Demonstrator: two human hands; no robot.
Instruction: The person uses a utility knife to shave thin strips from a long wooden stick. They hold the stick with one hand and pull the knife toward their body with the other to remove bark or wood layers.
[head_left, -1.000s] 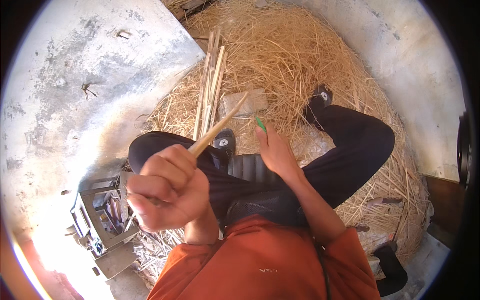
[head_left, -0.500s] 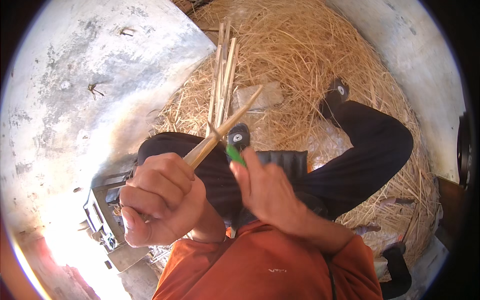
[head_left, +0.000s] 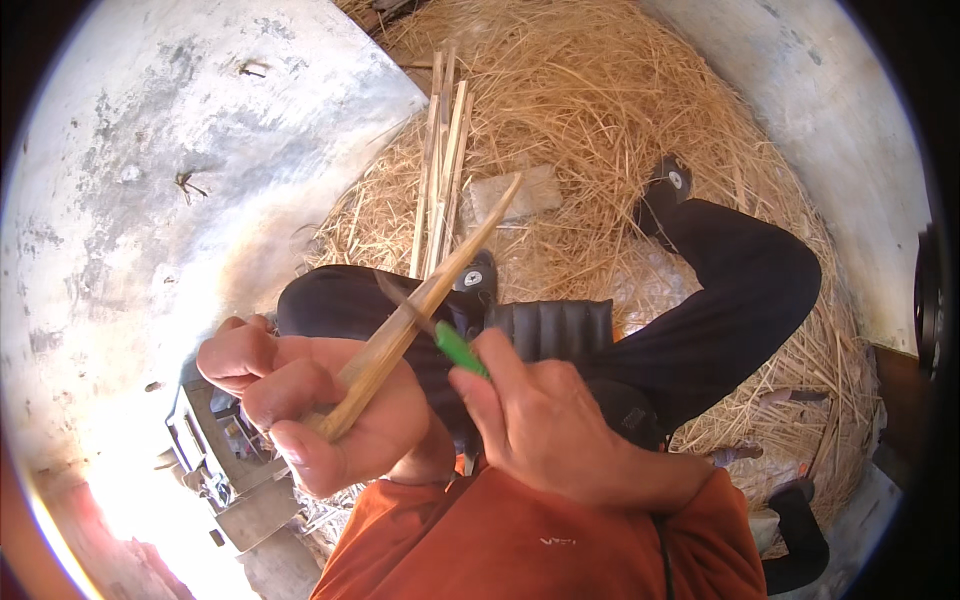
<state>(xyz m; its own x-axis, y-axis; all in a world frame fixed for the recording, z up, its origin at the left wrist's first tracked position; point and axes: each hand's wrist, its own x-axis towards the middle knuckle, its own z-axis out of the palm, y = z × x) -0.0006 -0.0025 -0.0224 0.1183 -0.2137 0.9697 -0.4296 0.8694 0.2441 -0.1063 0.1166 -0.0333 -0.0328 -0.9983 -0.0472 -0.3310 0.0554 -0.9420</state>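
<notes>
A split bamboo strip (head_left: 455, 262) slants up and away, its tapered tip over the straw. My left hand (head_left: 345, 400) pinches its near end between thumb and index finger, the other fingers loosened and partly spread. In my right hand (head_left: 550, 420) is a knife (head_left: 460, 350) with a green handle, fingers closed round it. The thin blade lies across the strip a little beyond my left hand. Its point sticks out on the left side of the strip.
Several long strips (head_left: 435, 180) lie on the straw (head_left: 570, 90) beyond my feet, beside a pale slab (head_left: 515, 193). A grey toolbox (head_left: 235, 450) sits at my left near a weathered wall (head_left: 190, 120). Another bladed tool (head_left: 795, 397) lies at right. A black padded cushion (head_left: 555, 328) is between my legs.
My left fingers have loosened from a fist to a pinch, uncovering the strip's near end. The knife has moved nearer along the strip, toward my left hand.
</notes>
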